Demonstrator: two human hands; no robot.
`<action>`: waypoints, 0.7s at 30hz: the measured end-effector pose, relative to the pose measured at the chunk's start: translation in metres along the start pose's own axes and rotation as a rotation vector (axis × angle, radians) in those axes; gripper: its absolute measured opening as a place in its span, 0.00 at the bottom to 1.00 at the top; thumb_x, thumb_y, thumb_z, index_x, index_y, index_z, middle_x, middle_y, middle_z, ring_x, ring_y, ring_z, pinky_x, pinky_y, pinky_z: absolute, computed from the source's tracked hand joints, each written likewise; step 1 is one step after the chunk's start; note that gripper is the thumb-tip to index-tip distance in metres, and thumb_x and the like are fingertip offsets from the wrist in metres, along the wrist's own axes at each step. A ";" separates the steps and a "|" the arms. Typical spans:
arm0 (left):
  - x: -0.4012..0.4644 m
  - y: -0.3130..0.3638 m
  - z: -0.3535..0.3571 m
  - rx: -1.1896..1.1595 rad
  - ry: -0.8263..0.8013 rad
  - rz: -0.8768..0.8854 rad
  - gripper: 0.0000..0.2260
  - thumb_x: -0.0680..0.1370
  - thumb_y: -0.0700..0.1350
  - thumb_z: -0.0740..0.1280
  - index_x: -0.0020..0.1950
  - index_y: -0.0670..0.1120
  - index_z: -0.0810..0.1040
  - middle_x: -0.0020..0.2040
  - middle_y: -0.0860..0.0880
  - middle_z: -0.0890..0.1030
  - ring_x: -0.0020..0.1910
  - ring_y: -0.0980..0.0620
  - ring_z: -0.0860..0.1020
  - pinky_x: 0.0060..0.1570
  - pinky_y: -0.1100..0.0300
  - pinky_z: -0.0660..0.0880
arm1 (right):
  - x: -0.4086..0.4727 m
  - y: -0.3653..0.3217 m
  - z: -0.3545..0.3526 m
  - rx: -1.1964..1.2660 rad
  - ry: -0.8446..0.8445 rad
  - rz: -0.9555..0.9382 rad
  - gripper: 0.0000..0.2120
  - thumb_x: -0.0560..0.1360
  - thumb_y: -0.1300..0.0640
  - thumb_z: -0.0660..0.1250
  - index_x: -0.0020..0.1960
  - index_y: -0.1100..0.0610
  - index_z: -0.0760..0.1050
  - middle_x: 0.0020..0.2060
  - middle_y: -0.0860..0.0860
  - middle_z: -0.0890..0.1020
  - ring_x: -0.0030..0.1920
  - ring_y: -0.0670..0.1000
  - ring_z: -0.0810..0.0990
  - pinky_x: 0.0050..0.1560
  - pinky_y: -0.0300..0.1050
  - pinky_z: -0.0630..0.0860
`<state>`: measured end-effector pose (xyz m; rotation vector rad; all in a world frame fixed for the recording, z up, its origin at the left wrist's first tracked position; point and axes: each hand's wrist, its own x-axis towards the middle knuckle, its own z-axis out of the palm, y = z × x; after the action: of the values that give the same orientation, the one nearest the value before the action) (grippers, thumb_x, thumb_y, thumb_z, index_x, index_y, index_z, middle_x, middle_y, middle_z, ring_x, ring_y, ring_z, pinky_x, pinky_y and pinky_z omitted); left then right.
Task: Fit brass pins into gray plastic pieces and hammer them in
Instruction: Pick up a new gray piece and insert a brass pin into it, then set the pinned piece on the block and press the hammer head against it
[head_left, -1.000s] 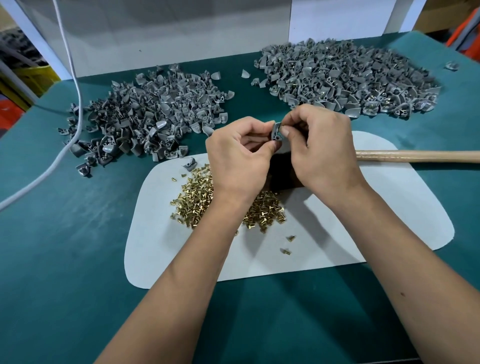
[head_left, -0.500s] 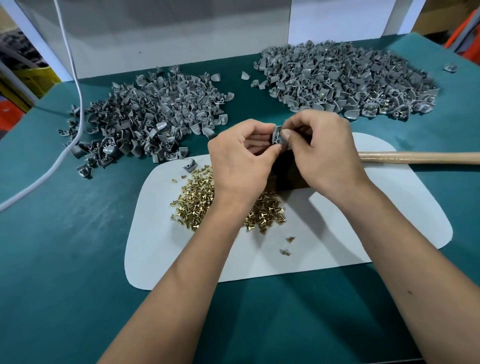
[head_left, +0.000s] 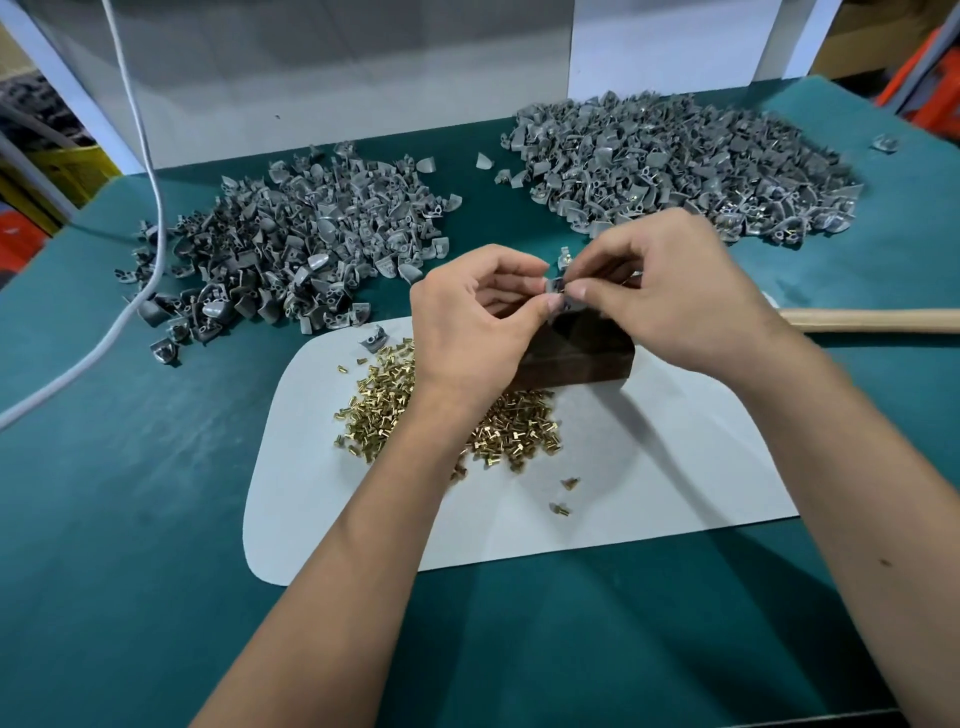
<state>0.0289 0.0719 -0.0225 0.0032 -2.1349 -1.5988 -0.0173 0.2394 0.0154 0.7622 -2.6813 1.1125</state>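
Observation:
Both hands meet above a dark wooden block (head_left: 576, 358) on the white mat (head_left: 649, 467). My left hand (head_left: 478, 322) pinches a small gray plastic piece (head_left: 557, 287) between thumb and fingers. My right hand (head_left: 670, 291) pinches at the same piece from the right with thumb and forefinger; whether a pin sits between its fingertips is hidden. A heap of brass pins (head_left: 384, 405) lies on the mat under my left wrist. One pile of gray pieces (head_left: 291, 249) lies at the back left, another pile of gray pieces (head_left: 675, 161) at the back right.
A wooden hammer handle (head_left: 872, 319) lies across the table at the right, its head hidden behind my right hand. A white cable (head_left: 140, 156) runs down the left side. A few loose pins (head_left: 563, 496) lie near the mat's middle. Green cloth (head_left: 130, 519) covers the table.
Both hands stay together on the gray piece, with the fingers shifting slightly around it. The dark block below them shows more than before.

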 end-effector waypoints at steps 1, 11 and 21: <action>0.000 0.000 -0.001 0.000 -0.010 0.003 0.13 0.68 0.34 0.81 0.48 0.44 0.84 0.41 0.49 0.86 0.41 0.53 0.86 0.48 0.58 0.84 | -0.001 -0.001 0.002 -0.005 0.009 -0.004 0.04 0.74 0.60 0.75 0.46 0.52 0.86 0.38 0.44 0.85 0.39 0.41 0.82 0.47 0.37 0.79; 0.001 -0.006 -0.002 0.224 -0.051 0.160 0.09 0.72 0.40 0.78 0.52 0.45 0.87 0.46 0.51 0.86 0.46 0.54 0.84 0.51 0.55 0.82 | -0.003 -0.007 0.015 -0.017 0.068 0.000 0.04 0.75 0.60 0.72 0.46 0.54 0.85 0.37 0.47 0.85 0.39 0.45 0.81 0.45 0.33 0.75; 0.008 -0.009 -0.019 0.372 -0.171 0.048 0.09 0.73 0.46 0.78 0.51 0.56 0.87 0.62 0.56 0.81 0.70 0.53 0.69 0.73 0.57 0.64 | 0.002 0.040 -0.032 -0.440 -0.236 0.236 0.06 0.77 0.50 0.73 0.48 0.51 0.80 0.43 0.51 0.85 0.45 0.55 0.81 0.47 0.45 0.75</action>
<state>0.0267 0.0493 -0.0242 -0.0661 -2.5154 -1.1916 -0.0409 0.2847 0.0138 0.5346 -3.1130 0.4497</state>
